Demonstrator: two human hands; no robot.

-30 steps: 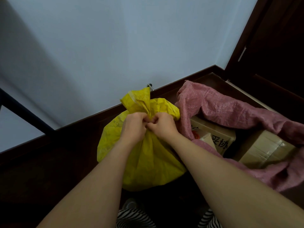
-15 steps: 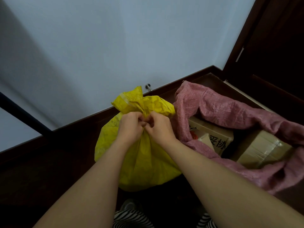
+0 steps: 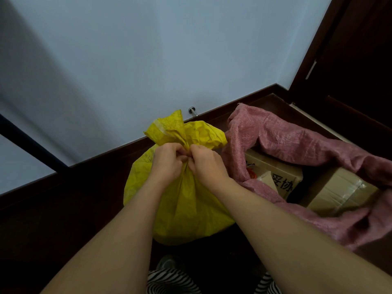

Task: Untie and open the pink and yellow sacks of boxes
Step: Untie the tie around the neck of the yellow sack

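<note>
The yellow sack (image 3: pixel 186 209) stands on the dark floor below the wall, its neck bunched and its ruffled top sticking up. My left hand (image 3: pixel 167 164) and my right hand (image 3: pixel 206 166) both pinch the tied neck, knuckles touching; the tie itself is hidden under my fingers. To the right lies the pink sack (image 3: pixel 297 141), its mouth spread wide. Inside it sit cardboard boxes: one with black printed characters (image 3: pixel 275 177) and a taped one (image 3: pixel 341 192).
A white wall with a dark baseboard (image 3: pixel 101 158) runs behind the sacks, with a metal door stop (image 3: pixel 192 110) just above the yellow sack. A dark wooden door frame (image 3: pixel 314 49) rises at the right. A dark diagonal rail (image 3: pixel 29 143) crosses the left. Striped fabric (image 3: pixel 169 282) shows below.
Both hands stay on the yellow sack's neck, fingers working slightly at the tie. The sack's top has shifted a little left in the view. The pink sack has not moved.
</note>
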